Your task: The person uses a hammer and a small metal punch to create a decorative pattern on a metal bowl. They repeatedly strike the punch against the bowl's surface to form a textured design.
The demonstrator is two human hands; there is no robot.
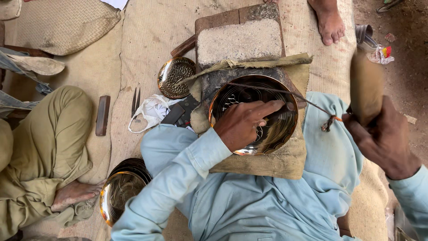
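— Woven mats [147,40] cover the ground. Where's the plate?
— The plate [276,129] lies on a cloth-covered block [240,40] by the knees; the left hand [243,125] rests on it, fingers pinching a thin tool [278,109].
— And the right hand [385,143]?
— Raised, fist closed round a wooden mallet [365,87].
— Anything else?
— More plates [122,189] stacked at left.

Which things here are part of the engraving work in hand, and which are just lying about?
In use:
- left hand holding a thin chisel
- right hand raising a wooden mallet
- big engraved brass plate
- padded cloth under it
- cord across the plate

Lying about:
- small brass plate
- stack of plates
- white face mask
- metal dividers
- small wooden block
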